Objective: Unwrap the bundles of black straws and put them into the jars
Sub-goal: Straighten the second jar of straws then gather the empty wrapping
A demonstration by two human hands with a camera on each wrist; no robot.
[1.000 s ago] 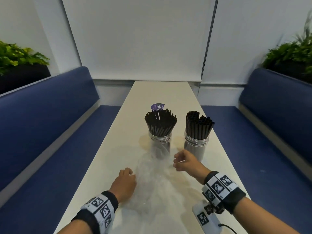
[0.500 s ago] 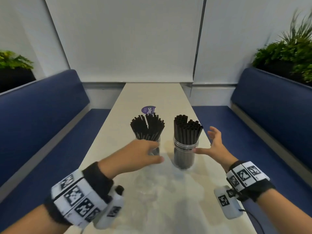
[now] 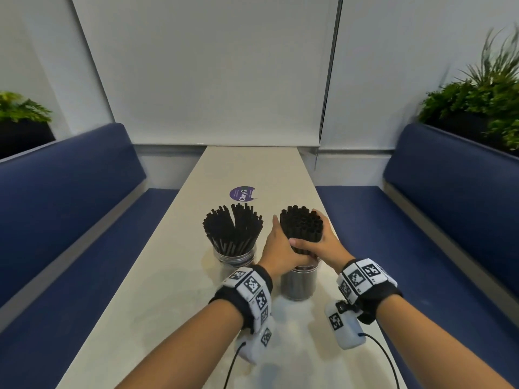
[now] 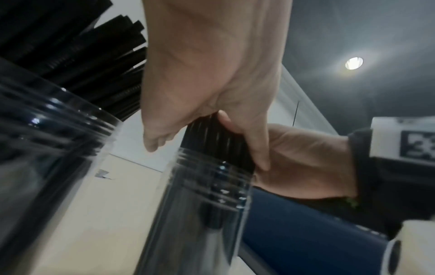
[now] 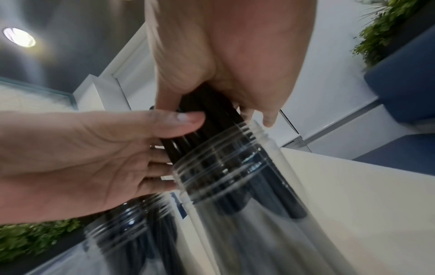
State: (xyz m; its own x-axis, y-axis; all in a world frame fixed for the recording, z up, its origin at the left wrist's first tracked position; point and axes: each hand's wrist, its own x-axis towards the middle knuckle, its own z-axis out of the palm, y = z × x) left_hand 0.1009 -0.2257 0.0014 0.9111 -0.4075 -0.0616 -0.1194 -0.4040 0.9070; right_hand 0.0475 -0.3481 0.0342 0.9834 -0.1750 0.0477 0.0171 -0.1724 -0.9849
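Note:
Two clear jars stand side by side on the long pale table (image 3: 174,276). The left jar (image 3: 234,256) holds black straws (image 3: 233,234) that fan outward. In the right jar (image 3: 299,284) stands a tight bunch of black straws (image 3: 302,226), and both hands clasp it just above the rim. My left hand (image 3: 276,248) wraps it from the left, thumb across the front (image 5: 179,121). My right hand (image 3: 327,245) wraps it from the right, thumb in front. The wrist views show the bunch (image 4: 212,134) (image 5: 207,111) running down into the threaded jar mouth (image 4: 209,178) (image 5: 223,163).
A round purple sticker (image 3: 242,194) lies on the table behind the jars. Blue bench seats (image 3: 70,220) (image 3: 449,206) flank the table, with planters (image 3: 22,119) (image 3: 477,99) behind them. A faint sheen of clear wrap (image 3: 297,332) lies on the table near my wrists.
Both hands left the clear wrap on the table, reached forward to the jars and closed round the straw bunch in the right jar. The head camera has moved closer.

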